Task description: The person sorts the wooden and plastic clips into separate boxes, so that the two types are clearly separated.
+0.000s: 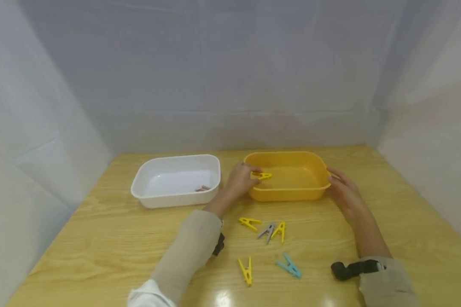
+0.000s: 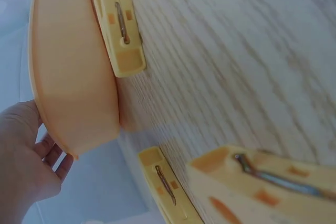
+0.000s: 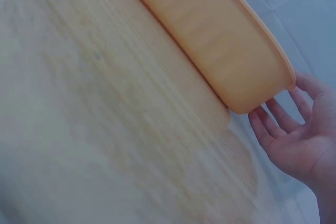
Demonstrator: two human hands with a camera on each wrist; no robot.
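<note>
The left hand is at the left end of the yellow tub, and its grip pinches a yellow clothespin between thumb and fingers. This clothespin is held just above the left rim of the tub, over its inside. The right hand rests against the right end of the same tub; its fingers are nearly straight and spread, touching the outer wall under the rim, and it holds nothing. The right wrist view shows these fingers beside the corner of the tub.

The tub stands on the wooden tabletop, at the far side, a little right of the middle. Just left of it, apart from it, stands a white tub with a small brownish clothespin lying inside near its right wall.

On the tabletop, nearer than the yellow tub, lie five more clothespins. One yellow pin is at the left, then a grey pin and another yellow pin that lie just beside each other. Still nearer lie a third yellow pin and, to its right, a blue pin. Both arms wear beige sleeves, and a black camera mount sits on the right wrist
</note>
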